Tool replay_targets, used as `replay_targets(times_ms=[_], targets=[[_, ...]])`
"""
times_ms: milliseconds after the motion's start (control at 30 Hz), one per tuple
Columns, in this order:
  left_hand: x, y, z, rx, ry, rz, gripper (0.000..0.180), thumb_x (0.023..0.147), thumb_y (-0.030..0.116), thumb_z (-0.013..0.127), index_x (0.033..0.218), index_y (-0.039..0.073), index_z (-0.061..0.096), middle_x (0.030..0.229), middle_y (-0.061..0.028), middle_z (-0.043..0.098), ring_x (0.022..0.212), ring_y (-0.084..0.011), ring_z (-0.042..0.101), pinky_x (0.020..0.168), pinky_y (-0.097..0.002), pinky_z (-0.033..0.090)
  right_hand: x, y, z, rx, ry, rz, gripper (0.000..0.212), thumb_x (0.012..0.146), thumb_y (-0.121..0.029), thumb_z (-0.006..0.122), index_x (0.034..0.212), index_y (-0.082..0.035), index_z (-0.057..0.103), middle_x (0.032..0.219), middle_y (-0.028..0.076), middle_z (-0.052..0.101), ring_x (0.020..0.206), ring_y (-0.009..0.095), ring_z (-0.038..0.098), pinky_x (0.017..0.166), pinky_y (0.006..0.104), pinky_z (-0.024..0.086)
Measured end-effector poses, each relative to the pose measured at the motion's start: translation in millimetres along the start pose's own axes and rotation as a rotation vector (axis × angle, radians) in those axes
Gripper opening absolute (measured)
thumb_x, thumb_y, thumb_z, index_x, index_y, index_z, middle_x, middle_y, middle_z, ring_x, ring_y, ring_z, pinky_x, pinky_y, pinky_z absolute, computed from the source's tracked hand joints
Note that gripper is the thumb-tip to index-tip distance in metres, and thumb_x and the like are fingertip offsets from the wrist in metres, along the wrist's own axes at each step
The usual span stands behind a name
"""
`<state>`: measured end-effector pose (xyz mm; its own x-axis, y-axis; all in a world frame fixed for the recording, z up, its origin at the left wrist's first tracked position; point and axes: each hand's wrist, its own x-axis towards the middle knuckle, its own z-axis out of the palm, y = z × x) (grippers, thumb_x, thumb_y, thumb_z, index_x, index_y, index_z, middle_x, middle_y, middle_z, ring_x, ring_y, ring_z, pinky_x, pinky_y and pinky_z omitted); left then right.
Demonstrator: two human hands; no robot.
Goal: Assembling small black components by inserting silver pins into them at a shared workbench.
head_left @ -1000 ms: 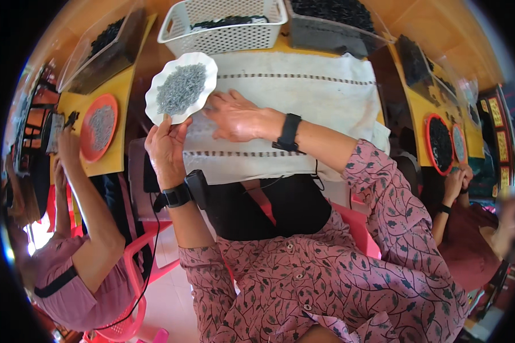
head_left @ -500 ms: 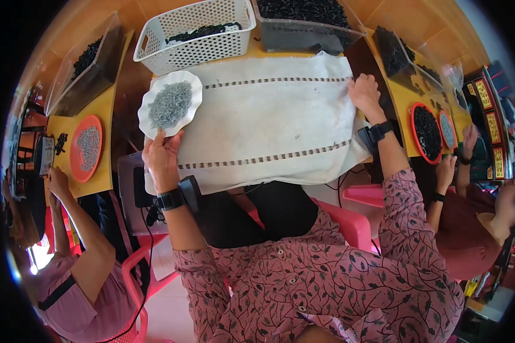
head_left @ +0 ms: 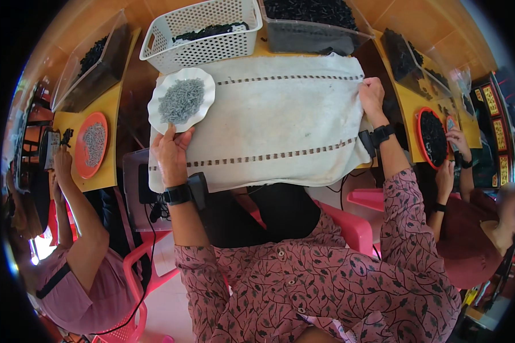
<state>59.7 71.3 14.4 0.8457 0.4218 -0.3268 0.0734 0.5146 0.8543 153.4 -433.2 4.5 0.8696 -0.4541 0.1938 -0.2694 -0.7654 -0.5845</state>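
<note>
A white cloth [head_left: 280,120] with two dashed dark stripes is spread before me. On its left part sits a white wavy-rimmed plate [head_left: 207,80], heaped with small slender grey pieces [head_left: 181,100]. My left hand [head_left: 173,153] is at the plate's near rim, fingertips on it and thumb to the right; how far the fingers reach under it is hidden. At the cloth's far right edge, my right hand [head_left: 372,96] is closed on the fabric with its fingers curled in. Dark straps with small boxes sit on both my wrists.
Behind the cloth stand a white perforated basket [head_left: 203,52] and a clear bin [head_left: 309,35], both holding black pieces. People work on either side, with a red plate [head_left: 90,166] at left and a red-rimmed plate of black pieces [head_left: 433,137] at right. A pink chair [head_left: 349,226] is near my legs.
The cloth and plate have shifted slightly right, along with both my hands. My right hand's fingers are curled tighter at the cloth's edge. The person at right has moved a hand toward their plates.
</note>
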Motion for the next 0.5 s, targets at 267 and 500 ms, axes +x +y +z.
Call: replay_targets(times_ms=[267,500], targets=[[3,1,-9,0.045,-0.045,0.013,0.021,0.095,0.006,0.058,0.107,-0.011,0.054,0.098,-0.0220,0.067,0.079,-0.0329,0.071,0.064,-0.0309,0.062,14,-26,-2,0.124,-0.060,-0.030,0.057,0.084,-0.036,0.065,0.132,-0.006,0.054,0.110,0.020,0.063,0.106,0.038,0.060,0.098,0.0409,0.044],[7,-1,-10,-0.009,-0.031,0.006,0.020,0.095,0.005,0.057,0.108,-0.011,0.055,0.097,-0.0226,0.067,0.074,-0.0326,0.071,0.062,-0.0315,0.062,24,-19,16,-0.261,-0.064,-0.289,0.020,0.093,-0.015,0.058,0.107,-0.012,0.072,0.106,0.018,0.058,0.098,0.038,0.061,0.086,0.0443,0.050]])
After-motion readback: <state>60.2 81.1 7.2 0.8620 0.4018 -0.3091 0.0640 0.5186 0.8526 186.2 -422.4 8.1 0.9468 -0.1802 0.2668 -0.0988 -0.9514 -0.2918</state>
